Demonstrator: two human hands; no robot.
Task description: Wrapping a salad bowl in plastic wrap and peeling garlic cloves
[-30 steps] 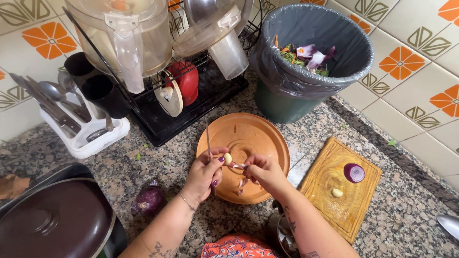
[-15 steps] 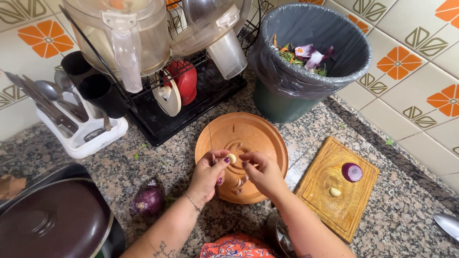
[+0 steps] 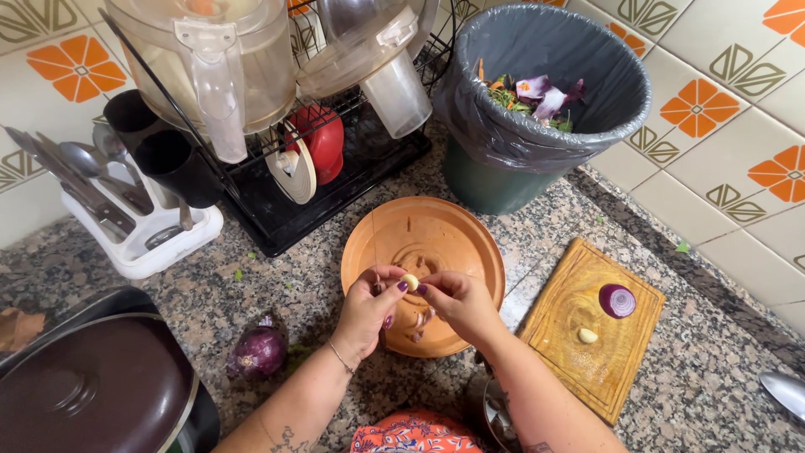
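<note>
My left hand [image 3: 371, 309] and my right hand [image 3: 457, 300] meet over the near half of a round orange plate [image 3: 436, 231] on the granite counter. Between their fingertips they pinch a small pale garlic clove [image 3: 409, 282]. Bits of skin [image 3: 417, 322] lie on the plate under the hands. To the right, a wooden cutting board [image 3: 579, 369] carries half a red onion [image 3: 617, 299] and a peeled garlic clove [image 3: 588, 335]. A whole red onion [image 3: 257, 351] rests on the counter left of my left forearm.
A lined bin [image 3: 537, 109] with vegetable scraps stands behind the plate. A black dish rack [image 3: 285, 168] with plastic jugs and a white cutlery holder [image 3: 134, 226] fill the back left. A dark lidded pot [image 3: 92, 386] sits front left, a spoon [image 3: 784, 390] front right.
Both hands stay over the plate, working the garlic clove; they have shifted slightly left and nearer, and the clove now sits raised between the fingertips.
</note>
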